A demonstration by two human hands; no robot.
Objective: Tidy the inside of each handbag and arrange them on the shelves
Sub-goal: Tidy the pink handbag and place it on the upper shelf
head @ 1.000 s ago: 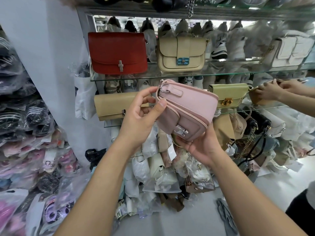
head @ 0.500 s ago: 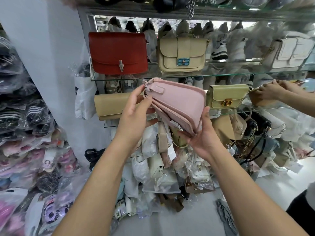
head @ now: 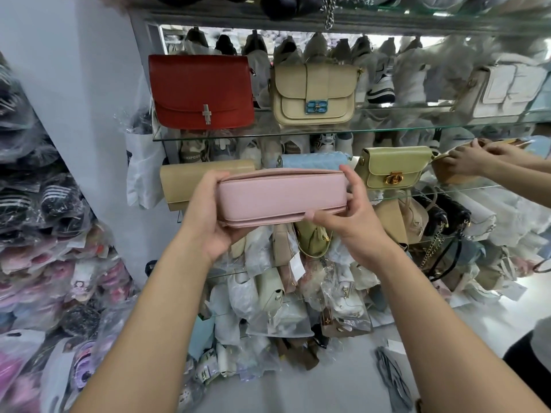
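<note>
Pink handbag [head: 283, 198]: held level in front of the shelves, closed, a plain panel facing the camera, inside not visible. Left hand [head: 208, 216]: grasps the bag's left end, palm beneath. Right hand [head: 354, 222]: grips the right end, thumb on the near lower edge. Both arms are raised forward. Glass shelf [head: 432, 193] behind the hands holds a tan clutch [head: 185, 180] by the left hand, a blue bag [head: 310, 160] above the right fingertips, and a green bag [head: 393, 168] to the right.

Blue bag [head: 311, 160] between tan clutch [head: 182, 180] and green bag [head: 393, 166], slot filled
</note>
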